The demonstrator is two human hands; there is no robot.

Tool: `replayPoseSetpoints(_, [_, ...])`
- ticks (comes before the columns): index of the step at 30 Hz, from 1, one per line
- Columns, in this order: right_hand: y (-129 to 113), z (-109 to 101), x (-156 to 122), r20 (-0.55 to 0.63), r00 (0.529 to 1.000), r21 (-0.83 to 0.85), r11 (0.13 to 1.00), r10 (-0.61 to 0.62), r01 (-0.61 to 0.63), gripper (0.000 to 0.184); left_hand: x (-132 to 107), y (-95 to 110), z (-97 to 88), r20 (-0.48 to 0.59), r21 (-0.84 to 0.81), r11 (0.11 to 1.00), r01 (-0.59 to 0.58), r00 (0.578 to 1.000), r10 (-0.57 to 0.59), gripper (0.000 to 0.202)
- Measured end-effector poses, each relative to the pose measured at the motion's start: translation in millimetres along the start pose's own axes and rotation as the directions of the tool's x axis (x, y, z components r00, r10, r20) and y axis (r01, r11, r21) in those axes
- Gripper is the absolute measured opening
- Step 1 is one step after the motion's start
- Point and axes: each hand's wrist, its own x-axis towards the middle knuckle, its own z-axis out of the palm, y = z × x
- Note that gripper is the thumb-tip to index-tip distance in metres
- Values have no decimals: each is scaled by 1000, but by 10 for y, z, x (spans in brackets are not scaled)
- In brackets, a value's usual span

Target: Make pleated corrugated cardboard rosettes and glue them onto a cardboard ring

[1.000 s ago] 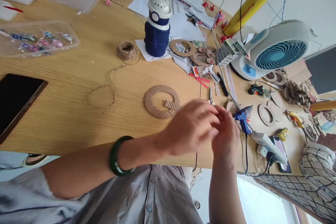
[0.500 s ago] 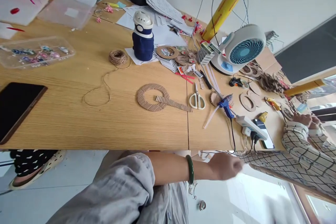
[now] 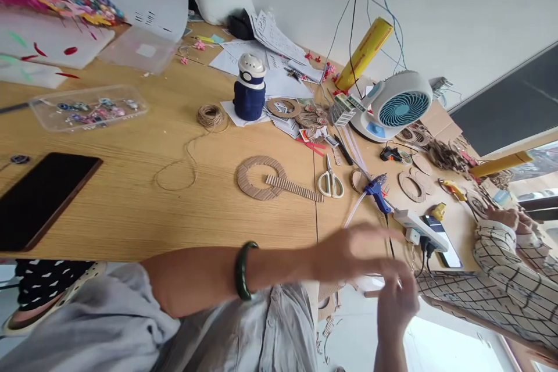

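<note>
My left hand [image 3: 354, 251] reaches across my body at the near table edge, a green bangle [image 3: 241, 270] on its wrist. Its fingers are smeared by motion. My right hand [image 3: 394, 297] rises just below and to the right of it, also blurred; I cannot make out anything in either hand. Beyond them on the wooden table [image 3: 131, 209] lie a corrugated cardboard ring [image 3: 250, 177] with a cardboard strip [image 3: 295, 189] across it, white-handled scissors [image 3: 330, 181] and a blue glue gun [image 3: 375, 190].
A black phone [image 3: 41, 197] lies at the left, twine [image 3: 210, 116] and a blue bottle [image 3: 249, 88] further back. A fan [image 3: 399, 106], yellow roll [image 3: 364, 53], power strip [image 3: 421, 229] and cardboard rings crowd the right. Another person's checked sleeve [image 3: 501, 279] rests at the right edge.
Half a second ago only my left hand showed, below the table edge. Both hands have since risen to the edge, after working together over the table a second ago. The view has tilted up.
</note>
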Motion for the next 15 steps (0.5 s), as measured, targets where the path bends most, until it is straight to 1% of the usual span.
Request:
replayPoseSetpoints(1, [-68,145,10,-1,1000,23,1000,-22,22,26,153,-248,-202,-40,9,1000,23,999,-22,76])
replayPoseSetpoints(2, [-160,306,7,25,997,67,995,-75,73,23,286,-497,-397,-89,18,999,51,995,-49,78])
replayPoseSetpoints(3, [-270,478,-5,86,984,105,983,-158,148,20,397,-740,-580,-145,27,996,85,986,-81,80])
replayPoseSetpoints(4, [-389,651,-22,151,954,138,961,-258,238,17,490,-973,-751,-210,35,991,126,971,-116,81])
replayPoseSetpoints(5, [-511,819,-42,213,912,166,933,-350,320,16,570,-1193,-910,-282,42,985,170,947,-151,82])
replayPoseSetpoints(6, [-628,974,-62,252,867,197,900,-430,389,17,642,-1398,-1058,-357,51,975,217,916,-185,86])
replayPoseSetpoints(8, [-822,1223,-100,312,771,242,831,-556,501,22,781,-1764,-1318,-488,100,933,346,834,-257,105])
replayPoseSetpoints(10, [-943,1377,-129,341,682,269,762,-648,590,24,929,-2066,-1515,-532,111,894,435,785,-316,123])
replayPoseSetpoints(11, [-975,1421,-139,351,644,278,732,-680,622,25,1007,-2191,-1583,-533,106,888,447,780,-329,131])
replayPoseSetpoints(12, [-994,1446,-145,357,616,285,710,-702,644,25,1085,-2299,-1630,-515,106,887,450,787,-339,135])
replayPoseSetpoints(13, [-1002,1456,-146,361,598,292,695,-716,657,26,1164,-2390,-1655,-510,100,882,461,785,-353,138])
replayPoseSetpoints(14, [-1005,1457,-144,367,589,296,691,-720,660,26,1241,-2464,-1663,-538,83,883,463,766,-351,141])
replayPoseSetpoints(15, [-1005,1451,-138,370,590,297,693,-718,657,25,1313,-2524,-1658,-546,69,885,460,760,-352,142])
